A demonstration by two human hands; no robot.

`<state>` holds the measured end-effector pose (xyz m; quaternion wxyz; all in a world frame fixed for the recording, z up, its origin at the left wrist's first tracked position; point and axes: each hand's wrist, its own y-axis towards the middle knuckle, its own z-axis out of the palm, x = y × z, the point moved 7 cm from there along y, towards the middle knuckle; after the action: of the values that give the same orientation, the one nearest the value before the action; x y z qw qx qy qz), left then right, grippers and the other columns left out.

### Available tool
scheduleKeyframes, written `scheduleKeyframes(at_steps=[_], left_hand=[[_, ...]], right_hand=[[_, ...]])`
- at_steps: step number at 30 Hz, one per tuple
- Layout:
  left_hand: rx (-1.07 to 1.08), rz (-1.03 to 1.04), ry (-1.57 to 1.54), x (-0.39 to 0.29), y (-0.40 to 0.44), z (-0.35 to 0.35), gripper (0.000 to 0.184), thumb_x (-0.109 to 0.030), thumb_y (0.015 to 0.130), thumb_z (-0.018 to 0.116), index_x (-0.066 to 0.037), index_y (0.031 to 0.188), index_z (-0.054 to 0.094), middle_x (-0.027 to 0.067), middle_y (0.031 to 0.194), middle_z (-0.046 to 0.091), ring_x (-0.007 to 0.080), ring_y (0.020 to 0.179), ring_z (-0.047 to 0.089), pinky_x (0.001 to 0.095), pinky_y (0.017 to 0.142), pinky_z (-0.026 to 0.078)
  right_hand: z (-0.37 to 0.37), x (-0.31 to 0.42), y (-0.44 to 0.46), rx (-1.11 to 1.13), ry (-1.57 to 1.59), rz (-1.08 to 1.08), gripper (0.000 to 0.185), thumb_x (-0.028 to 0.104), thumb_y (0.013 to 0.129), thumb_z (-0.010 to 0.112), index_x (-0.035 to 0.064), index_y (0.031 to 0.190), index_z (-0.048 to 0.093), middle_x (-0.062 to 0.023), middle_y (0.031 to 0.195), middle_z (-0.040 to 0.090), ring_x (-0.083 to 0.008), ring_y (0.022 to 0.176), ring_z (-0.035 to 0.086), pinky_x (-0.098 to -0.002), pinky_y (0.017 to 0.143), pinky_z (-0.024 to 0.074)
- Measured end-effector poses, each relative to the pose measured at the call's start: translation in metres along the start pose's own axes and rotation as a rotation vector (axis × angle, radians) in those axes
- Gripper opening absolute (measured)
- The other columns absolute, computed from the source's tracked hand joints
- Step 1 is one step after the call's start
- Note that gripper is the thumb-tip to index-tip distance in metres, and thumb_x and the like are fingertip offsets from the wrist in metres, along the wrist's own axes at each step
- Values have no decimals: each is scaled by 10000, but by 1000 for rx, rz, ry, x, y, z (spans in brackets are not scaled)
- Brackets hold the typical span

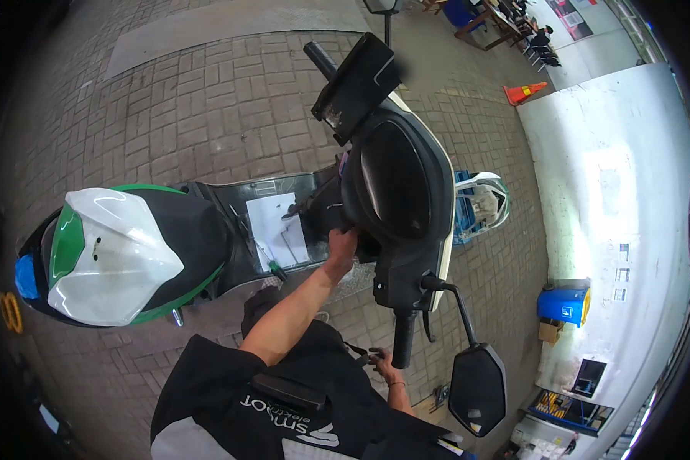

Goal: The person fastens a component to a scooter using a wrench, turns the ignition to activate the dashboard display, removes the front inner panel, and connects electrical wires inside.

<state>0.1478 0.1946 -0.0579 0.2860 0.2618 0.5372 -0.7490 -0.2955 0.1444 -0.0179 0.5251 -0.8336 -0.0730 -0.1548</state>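
My left hand (343,249) reaches to the inner side of the scooter's front panel (395,180), below the handlebar. Its fingertips are hidden behind the dark bodywork. My right hand (389,368) is low, close to my body and the handlebar grip (402,341). Its fingers are curled around something small and dark that I cannot make out. On the footboard lies a white sheet of paper (267,222), with thin metal tools on and beside it. A screwdriver with a green handle (277,270) rests at the paper's near edge.
The scooter seat (195,238) and its white-and-green tail (115,257) are on the left. A mirror (478,387) sticks out at lower right. Beyond the front panel is a white-and-blue part (483,205). An orange cone (524,93) and blue bin (564,305) are near the white wall (606,123).
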Motion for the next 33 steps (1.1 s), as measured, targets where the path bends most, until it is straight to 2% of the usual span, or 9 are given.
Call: scheduleKeyframes(at_steps=[4, 8, 10, 12, 15, 17, 20, 24, 33], left_hand=[[46, -74, -417, -3, -10, 11, 355, -221, 879, 759, 60, 1094, 727, 81, 1016, 745, 207, 874, 692, 395, 749, 527], [36, -121, -318, -19, -21, 6, 349, -235, 896, 752, 39, 1109, 720, 83, 1011, 731, 201, 893, 683, 385, 747, 528], [103, -291, -312, -18, -24, 6, 348, -256, 911, 746, 22, 1116, 711, 69, 1014, 712, 209, 912, 679, 364, 742, 533], [216, -314, -367, -20, -22, 2, 351, -262, 910, 750, 15, 1121, 710, 59, 1015, 702, 204, 916, 671, 364, 721, 526], [348, -328, -420, -31, -35, 4, 330, -258, 904, 755, 8, 1094, 720, 41, 975, 690, 191, 875, 657, 364, 676, 506], [372, -305, -423, -21, -24, 5, 306, -248, 898, 757, 9, 1062, 731, 35, 935, 688, 182, 831, 650, 364, 654, 492], [334, -173, -346, 15, 14, 10, 262, -225, 890, 751, 23, 975, 747, 39, 844, 678, 180, 728, 631, 368, 634, 482], [84, -49, -165, -1, 17, 8, 246, -199, 867, 754, 40, 925, 748, 70, 822, 692, 203, 667, 632, 374, 626, 495], [294, -267, -453, -13, -8, 27, 310, -281, 936, 729, -5, 1077, 725, 106, 976, 719, 253, 808, 711, 402, 674, 584]], right_hand=[[-1, -4, 5, 6, 32, 37, 368, 144, 1015, 627, 92, 1378, 665, -101, 1155, 737, -208, 988, 731, -365, 778, 576], [-11, -4, 25, -5, -28, 8, 346, 148, 1013, 629, 72, 1348, 670, -95, 1136, 730, -206, 960, 730, -366, 775, 572], [-36, -9, 51, -125, 258, -332, 329, 149, 1020, 619, 38, 1326, 666, -88, 1151, 721, -200, 947, 710, -367, 789, 569], [-75, 130, -66, -607, 161, -355, 328, 178, 1044, 616, -10, 1310, 654, -89, 1185, 707, -182, 1005, 667, -365, 855, 549], [-124, 166, -138, -1015, 359, -536, 431, 259, 1041, 670, -52, 1335, 620, -110, 1241, 683, -189, 1109, 611, -367, 995, 490], [-130, 217, -189, -1055, 285, -528, 475, 290, 1035, 692, -57, 1348, 607, -116, 1244, 677, -201, 1135, 601, -380, 1037, 473], [-89, 308, -234, -789, -69, -513, 784, 322, 842, 864, -53, 1453, 549, -252, 1385, 623, -365, 1263, 615, -442, 1081, 467], [-39, 334, -227, -639, -371, -534, 1074, 341, 724, 951, -83, 1542, 399, -318, 1510, 473, -462, 1398, 488, -511, 1158, 409], [-28, 326, -205, -770, -434, -452, 1067, 350, 762, 908, -83, 1556, 340, -313, 1466, 459, -497, 1366, 460, -543, 1138, 402]])
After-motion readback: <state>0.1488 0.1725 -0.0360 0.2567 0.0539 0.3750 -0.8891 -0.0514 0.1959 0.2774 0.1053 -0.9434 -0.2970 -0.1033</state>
